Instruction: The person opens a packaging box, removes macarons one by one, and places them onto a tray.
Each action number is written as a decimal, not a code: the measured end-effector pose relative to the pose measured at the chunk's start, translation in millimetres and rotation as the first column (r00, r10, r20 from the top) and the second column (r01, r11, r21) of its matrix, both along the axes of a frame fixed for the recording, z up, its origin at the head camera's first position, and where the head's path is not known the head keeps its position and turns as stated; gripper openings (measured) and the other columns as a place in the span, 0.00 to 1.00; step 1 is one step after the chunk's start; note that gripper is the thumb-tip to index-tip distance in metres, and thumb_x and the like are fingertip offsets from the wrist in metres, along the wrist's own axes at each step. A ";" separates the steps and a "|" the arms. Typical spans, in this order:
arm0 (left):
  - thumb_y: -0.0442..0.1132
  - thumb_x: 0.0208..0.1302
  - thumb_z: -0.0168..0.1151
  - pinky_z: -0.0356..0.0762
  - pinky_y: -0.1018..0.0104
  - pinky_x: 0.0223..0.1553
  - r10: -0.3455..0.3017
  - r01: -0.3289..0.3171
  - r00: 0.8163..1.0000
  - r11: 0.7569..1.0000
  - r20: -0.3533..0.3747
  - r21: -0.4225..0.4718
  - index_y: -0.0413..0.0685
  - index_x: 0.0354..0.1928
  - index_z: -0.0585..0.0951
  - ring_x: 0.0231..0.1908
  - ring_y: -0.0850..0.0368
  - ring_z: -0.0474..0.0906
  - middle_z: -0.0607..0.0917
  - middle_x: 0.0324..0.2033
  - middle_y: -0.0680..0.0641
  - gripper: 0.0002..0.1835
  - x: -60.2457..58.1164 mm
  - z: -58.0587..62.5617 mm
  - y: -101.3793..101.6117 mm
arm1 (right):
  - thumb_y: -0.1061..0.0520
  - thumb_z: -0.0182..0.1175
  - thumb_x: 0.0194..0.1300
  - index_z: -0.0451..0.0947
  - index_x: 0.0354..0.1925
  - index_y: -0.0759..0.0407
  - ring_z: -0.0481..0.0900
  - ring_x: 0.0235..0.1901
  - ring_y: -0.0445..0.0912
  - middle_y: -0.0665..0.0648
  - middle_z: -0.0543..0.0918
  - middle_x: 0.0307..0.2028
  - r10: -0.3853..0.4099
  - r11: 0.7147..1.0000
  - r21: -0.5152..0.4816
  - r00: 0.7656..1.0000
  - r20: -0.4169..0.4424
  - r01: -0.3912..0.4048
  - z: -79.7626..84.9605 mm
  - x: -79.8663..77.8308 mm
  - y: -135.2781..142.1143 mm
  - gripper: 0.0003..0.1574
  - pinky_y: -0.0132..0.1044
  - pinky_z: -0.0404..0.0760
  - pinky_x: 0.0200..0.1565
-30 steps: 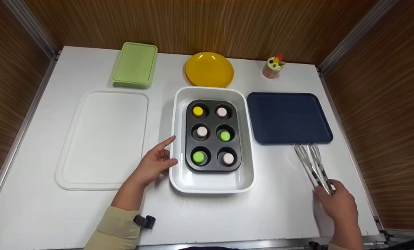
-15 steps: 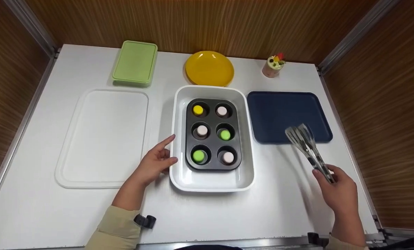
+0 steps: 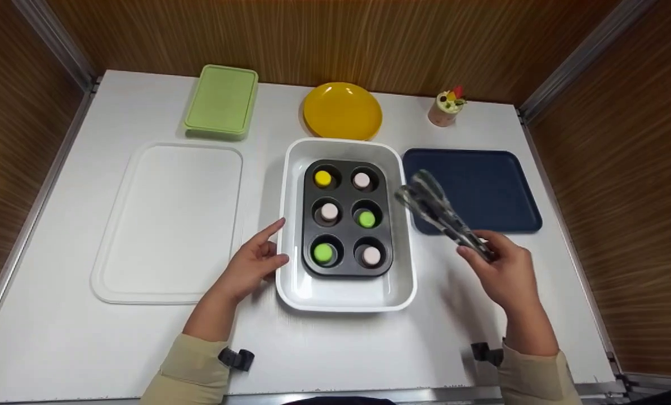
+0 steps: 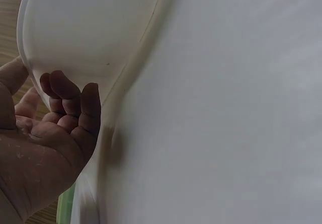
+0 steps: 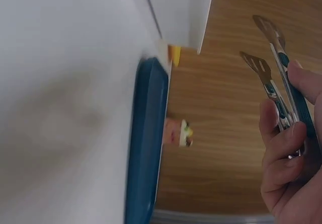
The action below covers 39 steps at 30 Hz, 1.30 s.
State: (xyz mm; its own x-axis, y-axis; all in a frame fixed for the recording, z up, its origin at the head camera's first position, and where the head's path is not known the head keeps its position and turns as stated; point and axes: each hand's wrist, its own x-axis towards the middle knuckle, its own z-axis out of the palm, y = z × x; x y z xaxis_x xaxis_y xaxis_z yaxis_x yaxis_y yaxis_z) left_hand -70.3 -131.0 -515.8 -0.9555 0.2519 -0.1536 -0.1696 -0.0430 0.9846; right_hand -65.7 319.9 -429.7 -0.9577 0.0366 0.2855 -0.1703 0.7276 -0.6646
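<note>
Tongs (image 3: 439, 211) with slotted metal heads are gripped by my right hand (image 3: 504, 270), raised over the gap between the white tub and the navy tray (image 3: 482, 194). Their heads stand apart with nothing between them in the right wrist view. My left hand (image 3: 251, 261) holds the left rim of the white tub (image 3: 344, 295); thumb and index finger reach over the rim, and the other fingers curl against the outer wall in the left wrist view. Inside the tub lies a dark muffin tin (image 3: 347, 233). Its cups hold small round pieces, among them a yellow one (image 3: 322, 179) and a green one (image 3: 366, 219).
To the left a white rectangular lid (image 3: 169, 225) lies flat. Along the back stand a green lidded box (image 3: 223, 101), a yellow plate (image 3: 342, 109) and a dessert cup (image 3: 445, 109) topped with fruit. Wood-grain walls (image 3: 313, 39) enclose the back and sides.
My right hand has lifted the tongs off the table and moved them up and left, toward the tub's right rim. My left hand stays at the tub.
</note>
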 end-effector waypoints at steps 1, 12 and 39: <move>0.25 0.70 0.66 0.71 0.70 0.29 0.000 0.000 1.000 1.000 0.002 0.000 0.40 0.82 0.61 0.27 0.61 0.71 0.78 0.32 0.47 0.41 0.0 0.1 0.1 | 0.62 0.80 0.60 0.89 0.48 0.61 0.70 0.19 0.39 0.54 0.81 0.25 0.026 1.000 0.013 1.000 -0.004 -0.026 0.7 -2.1 -5.1 0.17 0.26 0.67 0.23; 0.26 0.71 0.66 0.71 0.70 0.27 0.001 -0.002 1.000 1.000 -0.026 -0.011 0.40 0.81 0.61 0.25 0.61 0.71 0.78 0.32 0.47 0.40 -3.1 1.4 0.3 | 0.61 0.82 0.55 0.90 0.43 0.62 0.78 0.29 0.44 0.53 0.88 0.33 0.275 0.946 0.186 0.961 -0.025 -0.266 0.5 -13.2 -45.8 0.17 0.39 0.76 0.33; 0.25 0.69 0.68 0.74 0.69 0.29 0.023 -0.023 1.000 0.999 0.002 -0.031 0.40 0.81 0.62 0.27 0.61 0.73 0.81 0.33 0.46 0.42 -0.3 1.9 1.6 | 0.56 0.83 0.53 0.92 0.43 0.56 0.81 0.28 0.48 0.51 0.87 0.31 0.388 0.872 0.281 0.916 0.104 -0.401 -4.9 -5.6 -81.8 0.17 0.47 0.79 0.31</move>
